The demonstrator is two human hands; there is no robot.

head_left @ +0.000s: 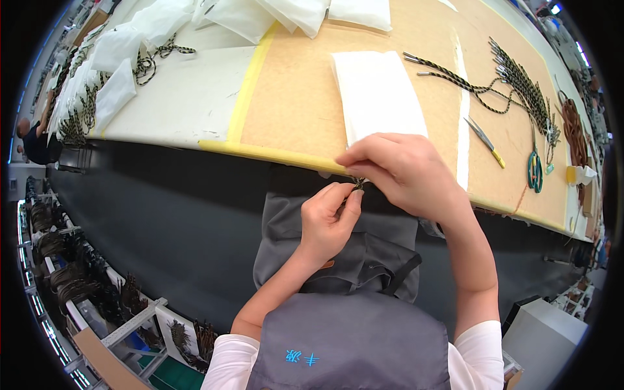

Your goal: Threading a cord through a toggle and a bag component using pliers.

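Observation:
My left hand [327, 218] is closed in a pinch on a small bunched black-and-tan cord [358, 184] just off the table's near edge, above my lap. Most of the cord is hidden by my fingers. My right hand [409, 172] bends over the same spot from the right, thumb and forefinger drawn together right above the cord; whatever they pinch is too small to make out. Just beyond my right hand a flat white packet [380, 94] lies on the tan tabletop [299, 97], its near end covered by that hand.
To the right lie several patterned cords with metal tips [523, 81], tweezers [484, 142], green-handled scissors [534, 171] and brown cords [572, 123]. White packets [237, 19] line the far side. More packets with cords [117, 88] pile at the left. A rack [130, 325] stands at lower left.

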